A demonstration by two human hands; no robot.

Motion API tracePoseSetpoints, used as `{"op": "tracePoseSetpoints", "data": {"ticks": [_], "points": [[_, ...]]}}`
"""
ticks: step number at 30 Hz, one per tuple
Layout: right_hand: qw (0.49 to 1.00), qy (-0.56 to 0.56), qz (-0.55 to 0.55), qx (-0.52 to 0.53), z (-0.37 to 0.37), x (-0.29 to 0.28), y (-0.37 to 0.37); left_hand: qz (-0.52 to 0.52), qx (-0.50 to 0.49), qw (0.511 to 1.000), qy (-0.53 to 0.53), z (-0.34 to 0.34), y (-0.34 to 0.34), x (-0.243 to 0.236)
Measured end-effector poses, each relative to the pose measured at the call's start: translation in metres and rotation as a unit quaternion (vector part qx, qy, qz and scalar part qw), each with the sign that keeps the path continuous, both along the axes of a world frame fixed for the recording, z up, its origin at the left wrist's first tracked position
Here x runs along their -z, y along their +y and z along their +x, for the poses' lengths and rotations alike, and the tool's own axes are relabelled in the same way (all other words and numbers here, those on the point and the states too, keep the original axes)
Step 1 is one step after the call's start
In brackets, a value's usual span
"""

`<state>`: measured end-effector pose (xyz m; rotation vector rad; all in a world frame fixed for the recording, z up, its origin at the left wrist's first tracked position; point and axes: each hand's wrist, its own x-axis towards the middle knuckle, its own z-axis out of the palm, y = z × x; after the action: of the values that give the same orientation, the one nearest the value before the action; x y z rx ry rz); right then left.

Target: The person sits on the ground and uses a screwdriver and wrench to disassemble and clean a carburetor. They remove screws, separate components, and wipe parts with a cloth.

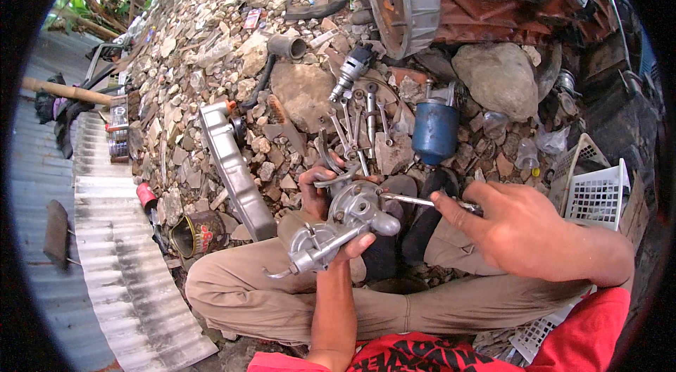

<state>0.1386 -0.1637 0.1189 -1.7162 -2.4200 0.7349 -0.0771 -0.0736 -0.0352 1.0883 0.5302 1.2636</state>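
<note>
bracing the grey metal housing (350, 211) in half-curled fingers, the left hand (315, 196) apparently steadies it for the screwdriver (415, 200), which the fingers of the right hand (517, 231) close around, its tip left of them.

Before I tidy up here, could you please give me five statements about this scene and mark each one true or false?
1. The left hand holds a grey metal part. True.
2. The right hand holds a hammer. False: it holds a screwdriver.
3. In the picture, the blue canister is right of the wrenches. True.
4. The trousers are black. False: they are tan.
5. A red sleeve shows. True.
</note>
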Motion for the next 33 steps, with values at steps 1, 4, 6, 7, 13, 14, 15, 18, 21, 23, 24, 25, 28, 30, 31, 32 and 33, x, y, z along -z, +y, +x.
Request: {"op": "tracePoseSetpoints", "data": {"ticks": [1, 4, 6, 7, 13, 14, 15, 18, 21, 23, 24, 25, 28, 30, 31, 32, 33], "points": [[1.000, 0.004, 0.000, 0.007, 0.001, -0.001, 0.001, 0.003, -0.012, 1.000, 0.004, 0.000, -0.001, 0.003], [0.993, 0.094, -0.062, 0.041, 0.008, -0.001, 0.011, 0.003, -0.051, 0.999, -0.011, 0.004, -0.002, 0.008], [0.978, 0.174, -0.100, 0.061, 0.014, 0.001, 0.013, -0.014, -0.066, 0.997, -0.031, 0.004, -0.002, 0.010], [0.972, 0.201, -0.089, 0.078, 0.016, 0.006, 0.012, -0.034, -0.051, 0.997, -0.034, 0.008, -0.003, 0.008], [0.883, 0.317, -0.277, 0.210, 0.019, 0.003, 0.022, -0.126, 0.005, 0.984, -0.125, 0.004, -0.007, 0.001], [0.858, 0.344, -0.316, 0.212, 0.017, 0.001, 0.023, -0.128, 0.017, 0.981, -0.147, 0.003, -0.008, 0.003], [0.831, 0.371, -0.355, 0.213, 0.016, -0.002, 0.025, -0.131, 0.030, 0.976, -0.169, 0.002, -0.007, 0.005], [0.819, 0.370, -0.388, 0.205, 0.016, -0.010, 0.026, -0.157, 0.054, 0.966, -0.198, 0.003, -0.009, 0.002], [0.823, 0.383, -0.368, 0.200, 0.017, -0.008, 0.022, -0.146, 0.067, 0.964, -0.212, 0.002, -0.007, 0.005], [0.821, 0.402, -0.355, 0.194, 0.018, -0.003, 0.019, -0.149, 0.077, 0.962, -0.217, 0.003, -0.008, 0.002], [0.819, 0.414, -0.349, 0.189, 0.019, -0.001, 0.018, -0.140, 0.079, 0.963, -0.217, 0.001, -0.007, 0.005], [0.817, 0.425, -0.343, 0.184, 0.019, -0.001, 0.018, -0.143, 0.081, 0.962, -0.220, 0.002, -0.008, 0.005], [0.783, 0.437, -0.386, 0.215, 0.016, -0.017, 0.014, -0.149, 0.090, 0.958, -0.229, 0.005, -0.010, 0.006], [0.766, 0.459, -0.395, 0.216, 0.014, -0.019, 0.011, -0.141, 0.076, 0.960, -0.230, 0.007, -0.011, 0.002], [0.754, 0.470, -0.402, 0.220, 0.014, -0.019, 0.009, -0.141, 0.069, 0.960, -0.230, 0.007, -0.014, 0.002], [0.733, 0.478, -0.421, 0.237, 0.013, -0.018, 0.009, -0.152, 0.055, 0.963, -0.215, 0.005, -0.015, 0.001], [0.752, 0.473, -0.402, 0.221, 0.014, -0.017, 0.008, -0.150, 0.062, 0.962, -0.218, 0.006, -0.014, 0.001]]}}
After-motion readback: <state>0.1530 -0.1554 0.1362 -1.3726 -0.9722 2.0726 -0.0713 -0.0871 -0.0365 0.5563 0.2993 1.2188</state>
